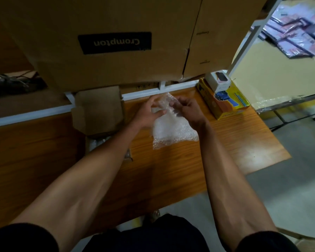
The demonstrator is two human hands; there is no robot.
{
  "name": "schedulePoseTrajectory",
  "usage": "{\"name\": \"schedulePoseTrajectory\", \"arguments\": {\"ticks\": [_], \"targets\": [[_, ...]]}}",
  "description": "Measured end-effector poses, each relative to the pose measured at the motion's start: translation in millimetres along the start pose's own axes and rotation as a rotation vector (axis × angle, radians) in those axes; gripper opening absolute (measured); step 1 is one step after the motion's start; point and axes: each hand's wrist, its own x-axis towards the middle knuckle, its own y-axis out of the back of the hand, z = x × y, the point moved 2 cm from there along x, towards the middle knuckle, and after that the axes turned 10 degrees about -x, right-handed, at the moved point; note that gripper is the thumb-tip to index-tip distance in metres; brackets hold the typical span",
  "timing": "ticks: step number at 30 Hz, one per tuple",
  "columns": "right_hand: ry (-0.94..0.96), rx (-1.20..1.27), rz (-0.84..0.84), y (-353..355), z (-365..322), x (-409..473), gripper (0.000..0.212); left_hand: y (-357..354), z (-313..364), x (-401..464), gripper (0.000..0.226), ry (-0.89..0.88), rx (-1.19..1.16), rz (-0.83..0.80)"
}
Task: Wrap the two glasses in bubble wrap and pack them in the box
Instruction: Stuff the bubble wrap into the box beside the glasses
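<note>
Both hands are raised over the wooden table (171, 170), working a sheet of bubble wrap (173, 131). My left hand (147, 113) and my right hand (187, 110) grip its upper end, which is bunched around a small clear object, likely a glass (166, 101). The lower part of the sheet hangs loose down to the tabletop. An open cardboard box (98, 113) stands to the left of my hands, its flap up. Something pale and wrapped shows inside it under my left forearm; what it is cannot be told.
Large brown cartons (116, 42) are stacked on a white rack just behind the table. A yellow product box (224, 100) with a small white box (219, 81) on top sits at the table's right rear. Grey floor lies to the right.
</note>
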Motion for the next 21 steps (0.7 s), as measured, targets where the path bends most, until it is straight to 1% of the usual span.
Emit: {"name": "schedulePoseTrajectory", "arguments": {"ticks": [4, 5, 7, 9, 10, 11, 12, 14, 15, 16, 18, 21], "targets": [[0.036, 0.105, 0.001, -21, -41, -6, 0.025, 37, 19, -24, 0.032, -0.100, -0.011, 0.042], [0.029, 0.151, 0.021, -26, -49, -7, 0.027, 46, 21, -28, 0.028, -0.120, -0.042, 0.042], [0.018, 0.268, 0.037, -39, -65, -12, 0.034, 63, 26, -42, 0.027, -0.107, -0.125, 0.054], [0.005, 0.389, 0.032, -52, -77, -17, 0.047, 80, 33, -55, 0.025, -0.099, -0.195, 0.078], [0.004, 0.416, 0.013, -59, -82, -21, 0.048, 86, 33, -58, 0.024, -0.097, -0.219, 0.105], [0.004, 0.421, -0.013, -67, -87, -24, 0.049, 95, 34, -64, 0.024, -0.097, -0.238, 0.134], [0.002, 0.401, -0.044, -76, -91, -28, 0.054, 102, 34, -69, 0.029, -0.092, -0.248, 0.166], [-0.016, 0.332, -0.099, -95, -96, -37, 0.067, 118, 31, -79, 0.048, -0.077, -0.255, 0.235], [-0.024, 0.310, -0.119, -102, -98, -39, 0.066, 124, 30, -84, 0.055, -0.070, -0.253, 0.259], [-0.029, 0.297, -0.124, -110, -100, -42, 0.059, 130, 26, -87, 0.057, -0.067, -0.245, 0.274], [-0.027, 0.310, -0.090, -121, -105, -45, 0.049, 137, 24, -95, 0.057, -0.062, -0.228, 0.283], [-0.027, 0.354, -0.026, -127, -102, -45, 0.052, 136, 21, -103, 0.064, -0.048, -0.240, 0.283]]}}
